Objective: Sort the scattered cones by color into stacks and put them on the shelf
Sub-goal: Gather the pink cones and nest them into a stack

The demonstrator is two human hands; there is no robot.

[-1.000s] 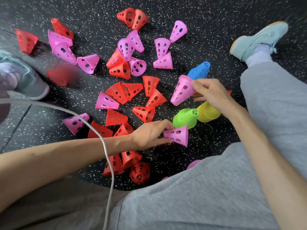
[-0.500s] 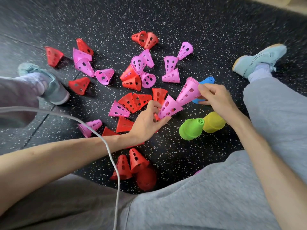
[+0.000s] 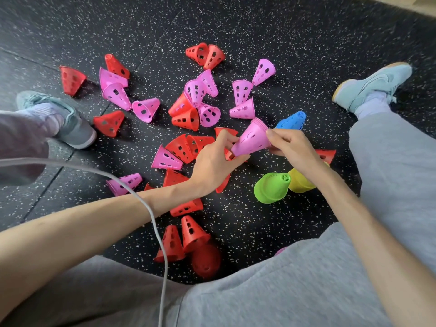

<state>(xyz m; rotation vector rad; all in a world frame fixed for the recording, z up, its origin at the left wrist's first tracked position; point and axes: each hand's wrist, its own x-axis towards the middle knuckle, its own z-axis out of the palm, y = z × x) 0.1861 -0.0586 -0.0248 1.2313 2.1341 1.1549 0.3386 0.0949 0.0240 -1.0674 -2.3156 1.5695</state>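
Observation:
A pink cone stack (image 3: pixel 253 139) hangs above the floor between my hands. My right hand (image 3: pixel 291 145) pinches its wide rim end. My left hand (image 3: pixel 215 162) grips the narrow end with curled fingers. Several loose pink cones (image 3: pixel 145 109) and red cones (image 3: pixel 186 119) lie scattered on the dark speckled floor (image 3: pixel 283 31) ahead of me. A green stack (image 3: pixel 271 187) and a yellow stack (image 3: pixel 300 181) lie on their sides under my right forearm. A blue stack (image 3: pixel 292 120) lies just beyond my right hand. The shelf is out of view.
I sit on the floor, grey-trousered legs spread, one shoe at left (image 3: pixel 63 119) and one at right (image 3: pixel 370 84). A white cable (image 3: pixel 155 223) hangs across my left arm. Three red cones (image 3: pixel 188 237) lie close to my lap.
My left hand lifted a pink cone off the floor and pushed it onto the pink stack that my right hand holds. The camera view shifted, so the scattered cones sit lower in frame.

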